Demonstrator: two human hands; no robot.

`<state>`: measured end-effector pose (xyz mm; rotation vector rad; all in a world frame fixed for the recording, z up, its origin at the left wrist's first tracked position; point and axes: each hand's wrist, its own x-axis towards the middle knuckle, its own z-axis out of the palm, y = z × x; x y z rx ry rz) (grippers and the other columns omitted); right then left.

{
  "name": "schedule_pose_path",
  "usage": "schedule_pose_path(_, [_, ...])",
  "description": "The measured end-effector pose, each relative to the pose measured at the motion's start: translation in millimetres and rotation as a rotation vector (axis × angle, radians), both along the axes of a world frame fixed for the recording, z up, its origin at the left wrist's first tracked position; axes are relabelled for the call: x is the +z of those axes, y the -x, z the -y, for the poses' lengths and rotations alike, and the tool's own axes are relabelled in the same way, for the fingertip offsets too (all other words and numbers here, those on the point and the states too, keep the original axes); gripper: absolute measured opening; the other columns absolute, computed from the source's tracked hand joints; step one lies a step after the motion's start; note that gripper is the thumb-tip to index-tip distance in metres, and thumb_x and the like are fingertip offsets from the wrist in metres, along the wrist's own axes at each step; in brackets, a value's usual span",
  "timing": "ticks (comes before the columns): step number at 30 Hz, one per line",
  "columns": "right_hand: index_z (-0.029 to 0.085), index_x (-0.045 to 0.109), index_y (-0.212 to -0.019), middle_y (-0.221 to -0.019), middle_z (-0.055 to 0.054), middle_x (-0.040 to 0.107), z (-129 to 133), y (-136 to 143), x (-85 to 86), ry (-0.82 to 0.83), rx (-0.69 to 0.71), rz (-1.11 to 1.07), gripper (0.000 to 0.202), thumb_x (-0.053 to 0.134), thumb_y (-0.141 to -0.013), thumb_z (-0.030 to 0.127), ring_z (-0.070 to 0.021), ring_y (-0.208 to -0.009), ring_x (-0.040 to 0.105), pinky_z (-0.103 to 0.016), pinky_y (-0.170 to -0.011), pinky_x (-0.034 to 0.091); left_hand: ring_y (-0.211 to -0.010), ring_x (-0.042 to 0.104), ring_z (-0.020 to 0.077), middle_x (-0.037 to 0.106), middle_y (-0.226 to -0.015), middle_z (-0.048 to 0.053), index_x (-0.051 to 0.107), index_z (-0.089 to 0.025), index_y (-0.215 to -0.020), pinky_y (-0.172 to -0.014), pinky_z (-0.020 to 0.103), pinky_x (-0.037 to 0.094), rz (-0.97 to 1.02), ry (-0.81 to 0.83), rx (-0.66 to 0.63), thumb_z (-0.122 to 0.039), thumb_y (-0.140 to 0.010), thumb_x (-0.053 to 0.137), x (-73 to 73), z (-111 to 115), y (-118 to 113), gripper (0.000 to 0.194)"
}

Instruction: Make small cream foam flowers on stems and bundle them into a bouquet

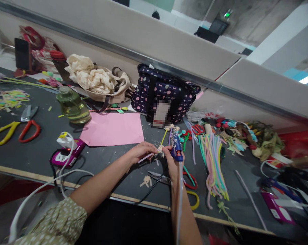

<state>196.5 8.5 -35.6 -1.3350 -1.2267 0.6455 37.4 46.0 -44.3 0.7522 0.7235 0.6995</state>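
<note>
Near the table's middle, my left hand [143, 151] pinches a thin pale lilac stem [145, 158] beside a small cream piece [160, 148]. Close on its right, my right hand [172, 160] is wrapped round a blue glue gun [177, 147], and its fingertips are at the cream piece. A clear glue stick [180, 190] runs from the gun down along my right forearm. The glue gun's nozzle is hard to make out among the clutter. Small pale scraps lie around both hands.
Scissors [160, 177] lie under my right wrist, near a black cable [154, 187]. Pink paper [113, 129], a green bottle [73, 106] and a dark patterned bag [166, 92] stand beyond. Colourful stems [214, 163] lie right; more scissors [29, 119] and a purple power strip [68, 154] lie left.
</note>
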Motion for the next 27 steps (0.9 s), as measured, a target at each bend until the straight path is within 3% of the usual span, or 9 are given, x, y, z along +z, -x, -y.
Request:
schedule_pose_path(16, [0.016, 0.058, -0.074, -0.070, 0.001, 0.059, 0.1, 1.9, -1.1, -0.007, -0.017, -0.025, 0.020, 0.070, -0.074, 0.032, -0.0124, -0.065, 0.054, -0.028, -0.069, 0.045, -0.043, 0.049, 0.0074, 0.058, -0.052, 0.001, 0.065, -0.010, -0.063, -0.047, 0.020, 0.040, -0.028, 0.012, -0.011, -0.021, -0.057, 0.073, 5.3, 0.8, 0.4, 0.015])
schedule_pose_path(23, [0.018, 0.056, -0.080, -0.088, -0.003, 0.065, 0.8, 2.6, -5.2, 0.006, 0.017, -0.107, 0.020, 0.068, -0.075, 0.033, -0.0123, -0.070, 0.055, -0.028, -0.069, 0.045, -0.046, 0.053, 0.0089, 0.060, -0.056, 0.002, 0.064, -0.010, -0.070, -0.051, 0.023, 0.043, -0.021, 0.015, -0.025, -0.027, -0.060, 0.076, 2.1, 0.6, 1.7, 0.023])
schedule_pose_path(27, [0.017, 0.058, -0.079, -0.080, -0.001, 0.061, 0.2, 2.4, -3.9, 0.005, 0.016, -0.079, 0.019, 0.067, -0.076, 0.033, -0.0121, -0.068, 0.053, -0.028, -0.069, 0.044, -0.050, 0.056, 0.0107, 0.060, -0.058, 0.003, 0.063, -0.011, -0.071, -0.053, 0.024, 0.045, 0.024, 0.027, -0.042, -0.027, -0.061, 0.077, 2.8, 1.6, 1.6, 0.024])
